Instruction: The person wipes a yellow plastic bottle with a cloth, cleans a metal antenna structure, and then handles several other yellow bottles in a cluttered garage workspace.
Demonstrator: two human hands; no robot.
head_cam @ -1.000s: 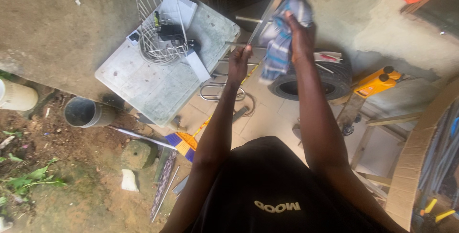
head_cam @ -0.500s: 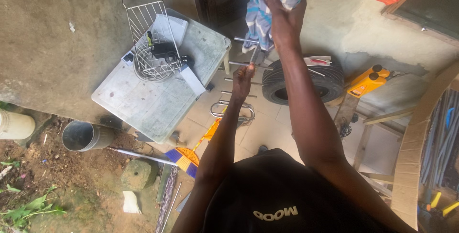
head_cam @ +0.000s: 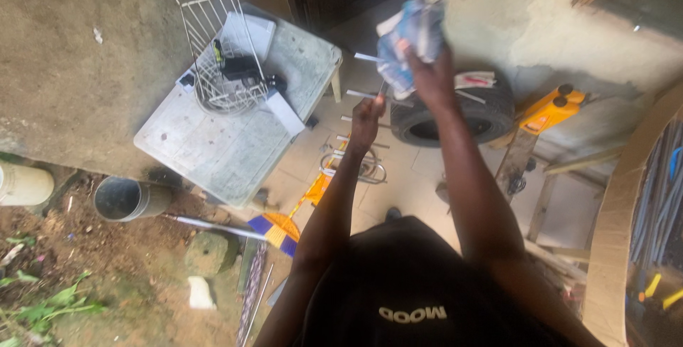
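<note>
My left hand point(head_cam: 366, 116) is closed around the lower end of a thin metal bar point(head_cam: 382, 91) that rises toward the top of the view. My right hand point(head_cam: 429, 75) is higher up, gripping a blue and white striped cloth point(head_cam: 407, 37) bunched around the bar. The cloth hides most of the bar. Both arms are stretched out in front of my black shirt, above the tiled floor.
A white plastic table point(head_cam: 213, 151) at left carries a wire rack point(head_cam: 213, 34) and small items. A tyre point(head_cam: 462, 118), a yellow jack point(head_cam: 548, 108) and a chrome frame point(head_cam: 356, 167) lie on the floor. A grey bucket point(head_cam: 121, 200), a broom point(head_cam: 279, 226) and curved cardboard point(head_cam: 626, 204) are nearby.
My right hand slid the cloth up the bar half a second ago, then back down closer to my left hand. My left hand has kept its grip.
</note>
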